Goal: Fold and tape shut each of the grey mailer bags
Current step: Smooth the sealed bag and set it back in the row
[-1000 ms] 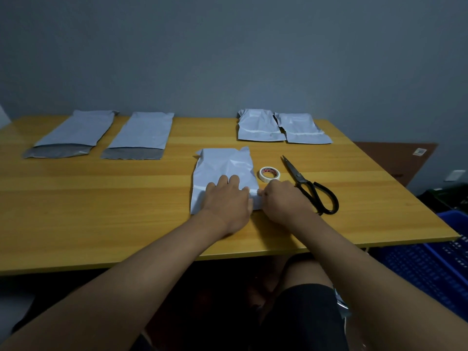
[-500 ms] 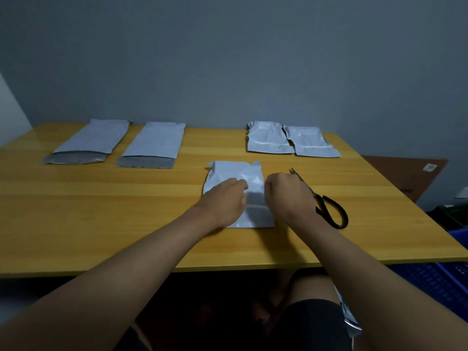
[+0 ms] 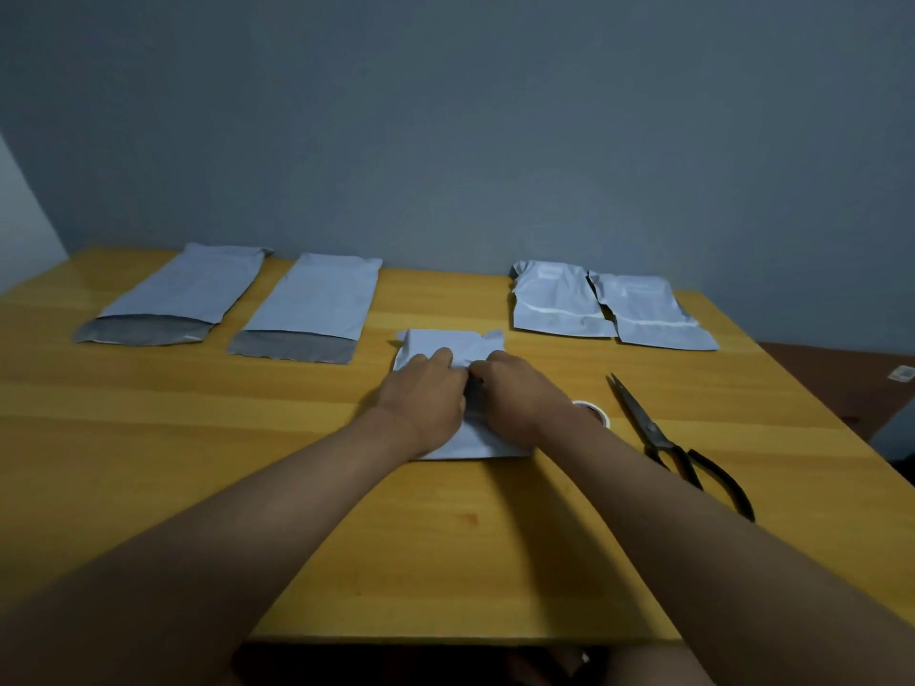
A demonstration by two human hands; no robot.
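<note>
Folded mailer bag (image 3: 448, 341) lies flat near the middle of the table (image 3: 148, 462), both hands on top of it. Left hand (image 3: 426, 396) rests knuckles-up with fingers bent onto the plastic; right hand (image 3: 525, 393) sits just beside it, fingertips meeting the left's at the bag's centre. Whether either hand pinches a fold or a strip of tape, or only presses down, cannot be told: the fingertips are hidden.

Handling, judged: thin plastic film, very light, limp and slick. Creases will spring back unless pinned. Best held by pressing flat across the fold line, or pinched at a corner; a one-sided pull would slide it on the smooth wood.

Materials and shapes:
- Two unfolded mailers (image 3: 307, 309), far left, long pale rectangles, darker grey open flaps toward the near side, surfaces smooth.
- Two finished bags (image 3: 559, 302), far right, shorter, wrinkled, each with a pale band across it, edges touching.
- Tape roll (image 3: 596, 413), small white ring, just beside the right wrist, partly hidden.
- Scissors (image 3: 663, 438), black, blades closed, right of the roll.
- Table: yellow wood, matte grain.
</note>
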